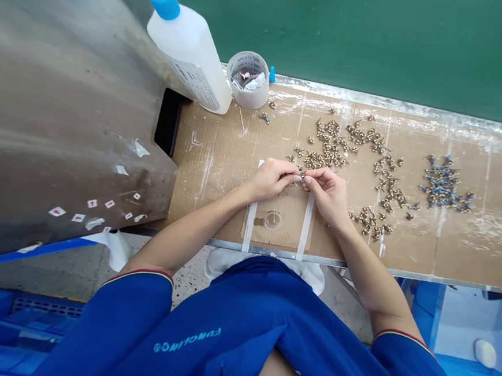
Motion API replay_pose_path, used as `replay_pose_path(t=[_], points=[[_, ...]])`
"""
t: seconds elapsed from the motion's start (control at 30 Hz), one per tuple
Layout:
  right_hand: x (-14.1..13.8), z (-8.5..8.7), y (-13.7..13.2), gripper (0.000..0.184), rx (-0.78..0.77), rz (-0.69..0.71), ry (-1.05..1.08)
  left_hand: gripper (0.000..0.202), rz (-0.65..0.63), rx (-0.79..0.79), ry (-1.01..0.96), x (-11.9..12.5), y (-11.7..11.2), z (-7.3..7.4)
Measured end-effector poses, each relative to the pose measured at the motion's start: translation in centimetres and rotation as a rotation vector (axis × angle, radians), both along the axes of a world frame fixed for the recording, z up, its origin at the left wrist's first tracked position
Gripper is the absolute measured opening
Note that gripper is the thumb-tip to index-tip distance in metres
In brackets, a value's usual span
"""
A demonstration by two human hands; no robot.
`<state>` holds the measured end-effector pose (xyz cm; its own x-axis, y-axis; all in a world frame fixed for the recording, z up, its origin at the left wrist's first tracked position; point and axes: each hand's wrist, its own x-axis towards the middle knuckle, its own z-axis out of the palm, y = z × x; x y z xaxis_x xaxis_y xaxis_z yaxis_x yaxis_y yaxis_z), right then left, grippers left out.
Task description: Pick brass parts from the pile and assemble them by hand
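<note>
My left hand (272, 178) and my right hand (328, 189) meet fingertip to fingertip over a cardboard-covered bench (218, 168). Both pinch one tiny brass-coloured part (301, 173) between them. Just beyond the hands lies a scatter of several similar small brass parts (328, 148). More of them trail off to the right (385, 190). Farther right sits a separate pile of blue-tipped parts (442, 183). Below my hands a small cardboard patch with a clear round ring (273, 219) is taped down with two white strips.
A white squeeze bottle with a blue nozzle (188, 44) leans at the back left. Beside it stands a tape roll (248, 79) holding scraps. A grey metal housing (65, 115) fills the left. A green wall rises behind. Blue crates (13, 331) sit on the floor.
</note>
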<state>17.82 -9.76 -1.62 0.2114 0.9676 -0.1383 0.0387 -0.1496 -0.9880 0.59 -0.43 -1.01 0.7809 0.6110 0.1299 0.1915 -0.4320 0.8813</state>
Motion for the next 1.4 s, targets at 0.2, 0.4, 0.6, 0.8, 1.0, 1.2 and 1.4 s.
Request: replay_pose_path(t=[0.2,0.4,0.6,0.8,1.0,1.2,1.4], points=[[0.1,0.1,0.0,0.048,0.009,0.023,-0.010,0.025,0.013,-0.022,-0.026,0.1,-0.1,0.1],[0.1,-0.2,0.0,0.038,0.077,0.055,-0.130,0.025,-0.003,-0.016,0.015,0.3,0.2,-0.4],[0.0,-0.3,-0.1,0.032,0.081,0.108,-0.124,0.027,-0.049,-0.009,0.031,0.3,0.3,-0.4],[-0.3,-0.3,-0.3,0.032,0.065,0.097,-0.171,0.026,-0.053,-0.021,0.071,0.2,0.2,-0.3],[-0.8,-0.2,-0.3,0.035,0.091,0.069,-0.145,0.025,-0.057,-0.025,0.037,0.0,0.3,-0.1],[-0.7,-0.1,0.1,0.043,0.065,0.057,-0.059,0.026,-0.041,-0.072,0.056,-0.1,0.4,0.3],[-0.3,-0.1,0.1,0.044,0.069,0.076,-0.046,0.028,-0.036,-0.130,0.040,-0.1,0.4,0.6]])
